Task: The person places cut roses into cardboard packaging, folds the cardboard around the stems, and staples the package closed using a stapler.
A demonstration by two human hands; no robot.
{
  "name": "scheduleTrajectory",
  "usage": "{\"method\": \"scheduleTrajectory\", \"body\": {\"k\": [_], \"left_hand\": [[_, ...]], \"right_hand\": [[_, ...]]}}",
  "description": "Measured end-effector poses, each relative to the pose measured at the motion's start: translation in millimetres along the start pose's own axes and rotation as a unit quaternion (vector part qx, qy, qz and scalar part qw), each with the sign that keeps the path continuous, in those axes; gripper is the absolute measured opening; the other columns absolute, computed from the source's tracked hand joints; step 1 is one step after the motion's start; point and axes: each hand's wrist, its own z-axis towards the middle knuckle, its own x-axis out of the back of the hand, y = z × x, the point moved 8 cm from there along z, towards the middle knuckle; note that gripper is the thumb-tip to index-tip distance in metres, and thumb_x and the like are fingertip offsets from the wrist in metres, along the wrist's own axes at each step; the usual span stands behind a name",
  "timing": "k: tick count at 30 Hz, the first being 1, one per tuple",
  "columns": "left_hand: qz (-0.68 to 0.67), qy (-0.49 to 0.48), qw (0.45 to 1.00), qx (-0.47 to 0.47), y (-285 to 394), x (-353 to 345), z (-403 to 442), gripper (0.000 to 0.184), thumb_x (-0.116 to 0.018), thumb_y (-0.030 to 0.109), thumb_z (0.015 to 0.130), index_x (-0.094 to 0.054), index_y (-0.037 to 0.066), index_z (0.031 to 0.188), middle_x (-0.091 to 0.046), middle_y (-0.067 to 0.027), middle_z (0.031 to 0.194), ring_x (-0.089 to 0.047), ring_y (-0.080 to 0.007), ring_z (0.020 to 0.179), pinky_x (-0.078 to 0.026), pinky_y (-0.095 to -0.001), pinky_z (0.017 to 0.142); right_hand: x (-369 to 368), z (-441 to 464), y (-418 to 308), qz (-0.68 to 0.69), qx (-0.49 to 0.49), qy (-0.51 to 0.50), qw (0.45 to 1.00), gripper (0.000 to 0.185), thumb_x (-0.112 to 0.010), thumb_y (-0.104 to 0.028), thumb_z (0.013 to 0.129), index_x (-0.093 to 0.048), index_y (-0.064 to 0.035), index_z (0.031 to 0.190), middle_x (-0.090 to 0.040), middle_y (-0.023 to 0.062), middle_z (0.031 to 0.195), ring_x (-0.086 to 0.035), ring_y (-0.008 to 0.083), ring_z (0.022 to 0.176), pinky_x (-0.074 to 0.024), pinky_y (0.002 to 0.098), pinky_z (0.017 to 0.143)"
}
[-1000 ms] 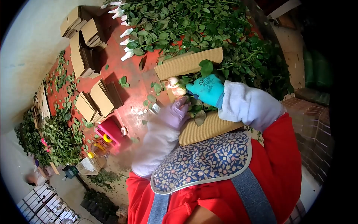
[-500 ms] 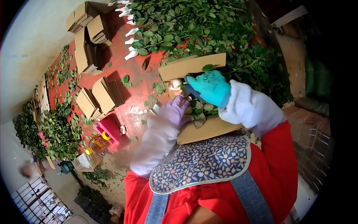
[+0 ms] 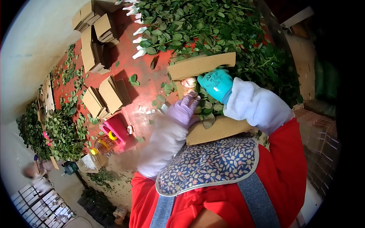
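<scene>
In the head view, my left hand [image 3: 186, 111], in a lilac glove, has its fingertips closed against pale pink rose blooms [image 3: 188, 83]. My right hand [image 3: 216, 84], in a teal glove, is curled over the leafy stems just right of the blooms. Its fingertips are turned away, so what they grip is hidden. Green rose leaves [image 3: 207, 108] show between and below the hands. The roses lie between two raised flaps of a corrugated cardboard sheet [image 3: 205, 65], one flap beyond my hands and one against my apron.
Leafy stems with white-wrapped heads [image 3: 140, 52] pile up at the back. Folded cardboard stacks [image 3: 111, 93] stand on the red table [image 3: 146, 81]. Left are a pink holder [image 3: 116, 129], a bottle [image 3: 104, 143] and more foliage [image 3: 64, 133]. A person [image 3: 36, 169] is far left.
My right hand has rolled over, so the dark blue glove palm no longer shows. More of the pink blooms is visible. My left fingers stay by the blooms. The whole view has shifted slightly.
</scene>
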Motion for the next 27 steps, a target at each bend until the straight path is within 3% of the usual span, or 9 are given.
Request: {"method": "scheduleTrajectory", "body": {"k": [10,15,18,20,21,22,27], "left_hand": [[-0.012,0.013,0.999,-0.033,2,5,6,0.080,-0.081,0.032,0.061,-0.051,0.013,0.133,-0.053,-0.0118,0.132,-0.064,-0.0330,0.093,-0.055,-0.0424,0.079],[-0.001,0.000,0.999,-0.045,5,3,5,0.077,-0.082,0.031,0.061,-0.054,0.010,0.130,-0.055,-0.0154,0.129,-0.063,-0.0345,0.097,-0.055,-0.0425,0.081],[0.020,0.004,0.998,-0.051,4,9,6,0.074,-0.082,0.028,0.062,-0.055,0.009,0.128,-0.056,-0.0172,0.128,-0.062,-0.0348,0.104,-0.054,-0.0430,0.083],[-0.118,0.026,0.988,-0.091,4,25,5,0.067,-0.079,0.020,0.066,-0.055,0.007,0.128,-0.057,-0.0182,0.128,-0.060,-0.0349,0.111,-0.053,-0.0429,0.087],[-0.156,0.073,0.980,-0.094,2,37,5,0.055,-0.071,0.005,0.072,-0.057,0.005,0.125,-0.058,-0.0193,0.127,-0.058,-0.0345,0.117,-0.051,-0.0402,0.092],[-0.186,0.054,0.981,-0.007,-1,51,4,0.051,-0.060,-0.009,0.073,-0.058,0.004,0.122,-0.058,-0.0200,0.126,-0.057,-0.0349,0.119,-0.049,-0.0392,0.096],[-0.088,0.054,0.994,0.026,-7,49,8,0.052,-0.054,-0.009,0.078,-0.054,0.006,0.127,-0.059,-0.0202,0.125,-0.059,-0.0341,0.116,-0.053,-0.0402,0.090]], "right_hand": [[-10,-7,6,0.029,-0.020,-0.005,0.999,0.021,-0.054,-0.015,0.085,-0.057,-0.0092,0.105,-0.061,0.0074,0.067,-0.065,0.0251,0.060,-0.0461,0.0425,0.044],[-6,-22,-2,0.053,0.071,0.106,0.990,0.045,-0.048,-0.014,0.089,-0.048,-0.0143,0.134,-0.057,0.0049,0.067,-0.060,0.0232,0.059,-0.0443,0.0385,0.045],[-12,-18,2,0.088,0.071,0.060,0.992,0.049,-0.046,-0.013,0.090,-0.045,-0.0156,0.139,-0.056,0.0048,0.066,-0.059,0.0225,0.058,-0.0420,0.0372,0.044],[-10,-17,5,0.107,0.062,0.039,0.991,0.048,-0.046,-0.013,0.090,-0.047,-0.0161,0.138,-0.057,0.0053,0.067,-0.059,0.0229,0.059,-0.0423,0.0376,0.044],[-12,-18,5,0.125,0.059,0.018,0.990,0.047,-0.046,-0.014,0.090,-0.048,-0.0166,0.137,-0.057,0.0057,0.068,-0.060,0.0232,0.061,-0.0426,0.0380,0.045],[-13,-19,4,0.127,0.060,0.016,0.990,0.047,-0.046,-0.014,0.090,-0.048,-0.0166,0.137,-0.057,0.0057,0.068,-0.060,0.0232,0.061,-0.0426,0.0380,0.045],[-10,-17,4,0.109,0.043,0.022,0.993,0.046,-0.046,-0.013,0.090,-0.049,-0.0182,0.135,-0.058,0.0058,0.068,-0.060,0.0235,0.060,-0.0433,0.0383,0.045]]}}
